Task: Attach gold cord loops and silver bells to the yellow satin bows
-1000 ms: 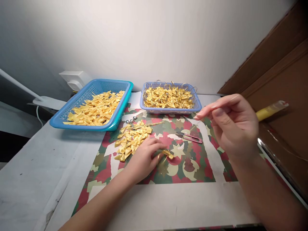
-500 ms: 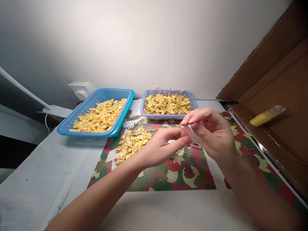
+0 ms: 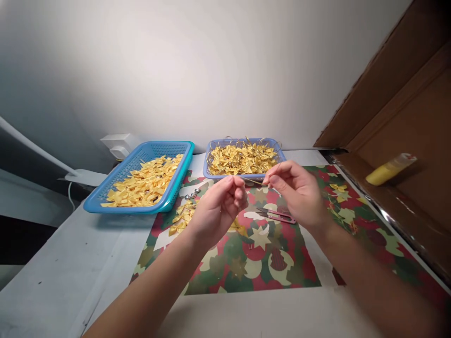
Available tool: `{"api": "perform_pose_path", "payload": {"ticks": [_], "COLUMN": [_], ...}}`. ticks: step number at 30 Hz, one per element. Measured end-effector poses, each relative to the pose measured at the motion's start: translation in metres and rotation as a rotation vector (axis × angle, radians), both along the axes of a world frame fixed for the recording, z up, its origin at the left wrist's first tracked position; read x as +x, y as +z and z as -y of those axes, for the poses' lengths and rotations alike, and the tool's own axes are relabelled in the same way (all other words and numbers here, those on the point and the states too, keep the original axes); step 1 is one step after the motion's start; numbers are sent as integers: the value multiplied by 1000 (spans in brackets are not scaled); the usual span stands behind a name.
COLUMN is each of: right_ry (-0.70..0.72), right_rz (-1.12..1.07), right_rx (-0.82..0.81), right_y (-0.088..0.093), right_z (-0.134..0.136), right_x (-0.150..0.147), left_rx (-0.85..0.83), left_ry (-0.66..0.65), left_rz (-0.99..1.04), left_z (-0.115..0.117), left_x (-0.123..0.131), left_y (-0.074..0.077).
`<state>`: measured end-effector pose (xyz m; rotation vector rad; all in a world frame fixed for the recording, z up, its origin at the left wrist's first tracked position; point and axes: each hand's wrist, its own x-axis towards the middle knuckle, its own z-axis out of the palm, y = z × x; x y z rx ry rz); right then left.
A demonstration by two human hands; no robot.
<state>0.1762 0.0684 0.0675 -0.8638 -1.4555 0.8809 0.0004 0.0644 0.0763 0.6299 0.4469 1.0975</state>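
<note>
Gold cord: spans the gap between the left hand and the right hand, up above the bench. Is pinched between thumb and fingertips in each grip, with both closed on it. Appears near the front edge of the lilac-blue basket of yellow bows; runs over patterned paper bearing pink thread snips.
</note>
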Motion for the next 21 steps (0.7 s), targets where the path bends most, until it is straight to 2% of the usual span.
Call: {"api": "perform_pose_path", "payload": {"ticks": [4,7,9,12,15,18,21], "right_ry": [128,179,149,73,-12,-136,-100], "right_rz": [216,334,369,388,377,359,396], "right_rx": [5,42,59,31,-63,-66,44], "right_y": [3,8,10,7,-2,-11,-17], "right_z": [5,10,11,10,3,-4,-6], "right_x": [-3,-3,-4,-4,-5,-2,1], "left_rx": [-12,102,205,293,247,156,144], "left_ry": [106,123,35,-191,-244,-155,-23], "left_rz": [-62,-225,-446,-694,-621,-470,-472], "left_z": [-3,-4,-3,-1,-2,-6,-10], "left_x": [3,2,0,-3,-1,2,3], "left_y": [-7,-12,-14,-19,-27,-35,-42]}}
